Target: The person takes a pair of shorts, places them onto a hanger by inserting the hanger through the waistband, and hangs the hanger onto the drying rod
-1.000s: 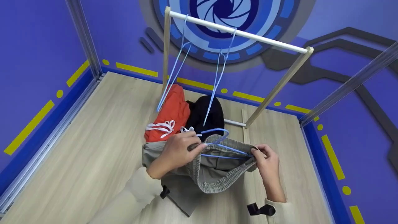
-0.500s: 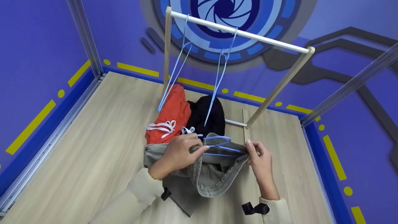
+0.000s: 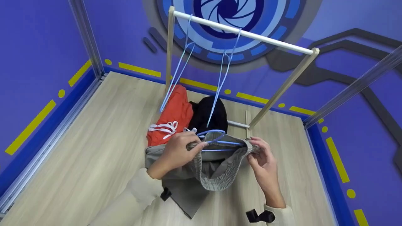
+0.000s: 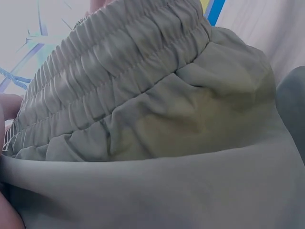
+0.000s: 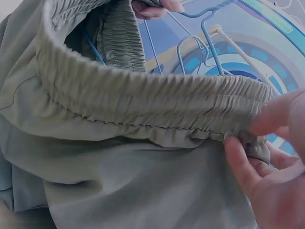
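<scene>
Grey-green shorts (image 3: 188,191) with a gathered elastic waistband (image 5: 157,98) are held up, the waist gaping toward the head camera. Inside the opening lies a blue wire hanger (image 3: 221,150), its hook standing out above the back edge. My left hand (image 3: 179,150) pinches the waistband together with the hanger near the base of the hook. At the other side of the waist, my right hand (image 3: 265,161) holds the waistband between thumb and fingers, by the hanger's right end. Cloth fills most of the left wrist view and hides the left fingers there.
Behind the shorts stands a wooden rack with a white rail (image 3: 245,32). Two blue hangers (image 3: 177,72) hang from it. Red shorts (image 3: 176,110) with white drawstrings and a black garment (image 3: 209,110) lie beneath. Blue panels enclose the wooden tabletop (image 3: 103,131).
My right hand shifted left with the waistband edge, then its fingers came over the band with the thumb lower. The hanger's hook has tilted leftward. My left hand keeps nearly the same place.
</scene>
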{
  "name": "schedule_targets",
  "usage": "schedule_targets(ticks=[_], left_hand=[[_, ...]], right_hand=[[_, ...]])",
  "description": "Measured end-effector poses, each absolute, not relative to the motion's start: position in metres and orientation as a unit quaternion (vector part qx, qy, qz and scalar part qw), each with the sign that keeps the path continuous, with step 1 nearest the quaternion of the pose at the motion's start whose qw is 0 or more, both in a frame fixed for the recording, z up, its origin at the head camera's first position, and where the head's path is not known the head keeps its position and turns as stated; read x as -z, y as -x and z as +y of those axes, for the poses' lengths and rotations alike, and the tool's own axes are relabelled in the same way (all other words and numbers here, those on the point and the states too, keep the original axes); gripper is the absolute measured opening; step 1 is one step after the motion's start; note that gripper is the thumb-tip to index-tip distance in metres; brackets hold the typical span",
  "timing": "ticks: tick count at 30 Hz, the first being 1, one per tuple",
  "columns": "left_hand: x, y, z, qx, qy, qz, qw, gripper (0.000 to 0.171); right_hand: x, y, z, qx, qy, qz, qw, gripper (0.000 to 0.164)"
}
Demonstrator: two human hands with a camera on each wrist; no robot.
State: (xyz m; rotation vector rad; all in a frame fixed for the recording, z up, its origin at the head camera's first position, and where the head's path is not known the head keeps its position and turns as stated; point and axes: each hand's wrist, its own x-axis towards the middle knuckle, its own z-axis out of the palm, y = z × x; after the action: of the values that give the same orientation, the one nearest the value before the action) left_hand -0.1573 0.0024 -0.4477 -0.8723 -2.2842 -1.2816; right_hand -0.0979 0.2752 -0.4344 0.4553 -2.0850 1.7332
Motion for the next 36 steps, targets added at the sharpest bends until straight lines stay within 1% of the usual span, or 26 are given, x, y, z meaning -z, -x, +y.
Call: schedule_targets(ticks=[3, 7, 11, 17, 21, 25, 32, 36], left_hand=[[0.448, 0.158, 0.002, 0.462, 0.312, -0.808, 0.189, 0.027], [0.449, 0.158, 0.002, 0.468, 0.313, -0.806, 0.179, 0.027], [0.448, 0.157, 0.001, 0.468, 0.320, -0.805, 0.175, 0.025], [0.445, 0.157, 0.000, 0.457, 0.334, -0.803, 0.188, 0.026], [0.444, 0.157, -0.001, 0.462, 0.342, -0.796, 0.187, 0.026], [0.445, 0.157, -0.001, 0.468, 0.341, -0.794, 0.185, 0.026], [0.445, 0.156, 0.001, 0.461, 0.346, -0.790, 0.208, 0.024], [0.445, 0.157, 0.001, 0.464, 0.350, -0.786, 0.209, 0.023]], right_hand=[[0.427, 0.095, 0.270, -0.593, -0.172, -0.759, 0.206, 0.042], [0.427, 0.095, 0.269, -0.573, -0.157, -0.777, 0.211, 0.045], [0.432, 0.100, 0.271, -0.537, -0.140, -0.801, 0.226, 0.045], [0.442, 0.106, 0.277, -0.447, -0.115, -0.853, 0.245, 0.045], [0.441, 0.106, 0.277, -0.360, -0.086, -0.895, 0.249, 0.039], [0.438, 0.105, 0.279, -0.299, -0.091, -0.916, 0.254, 0.031], [0.433, 0.102, 0.281, -0.282, -0.132, -0.924, 0.221, 0.022], [0.433, 0.102, 0.281, -0.294, -0.165, -0.915, 0.222, 0.015]])
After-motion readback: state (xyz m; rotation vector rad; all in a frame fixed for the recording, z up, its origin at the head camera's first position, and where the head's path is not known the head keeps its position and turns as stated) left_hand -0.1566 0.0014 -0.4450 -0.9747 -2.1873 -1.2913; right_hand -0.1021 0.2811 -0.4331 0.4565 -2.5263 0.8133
